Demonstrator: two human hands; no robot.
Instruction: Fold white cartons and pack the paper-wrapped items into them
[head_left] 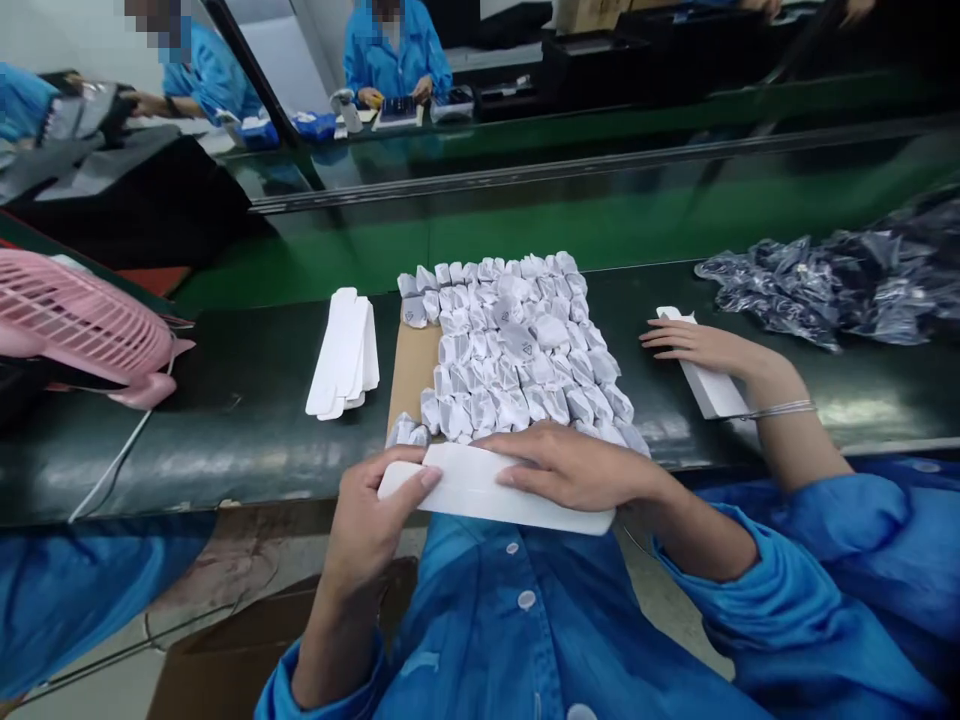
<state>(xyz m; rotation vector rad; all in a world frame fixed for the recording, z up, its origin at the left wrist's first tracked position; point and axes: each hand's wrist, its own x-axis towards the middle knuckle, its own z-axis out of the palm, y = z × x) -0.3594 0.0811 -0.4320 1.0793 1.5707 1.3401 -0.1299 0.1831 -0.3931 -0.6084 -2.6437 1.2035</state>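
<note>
A long white carton (517, 500) is held level in front of my body, at the near edge of the bench. My left hand (379, 505) grips its left end, thumb on top. Over the right part of the same carton lies my right hand (570, 465), its fingers bent onto the upper face and far edge. Just beyond are many small white wrapped packets (517, 350), lined up in rows on a brown cardboard sheet (414, 370). To their left rests a stack of flat white cartons (345, 355).
A co-worker's hand (701, 350) rests on another white carton (716, 390) at the right. Black items in clear plastic bags (832, 285) lie behind it. A pink fan (82, 320) stands at left, its cable crossing the bench (247, 440). Other people work across the line.
</note>
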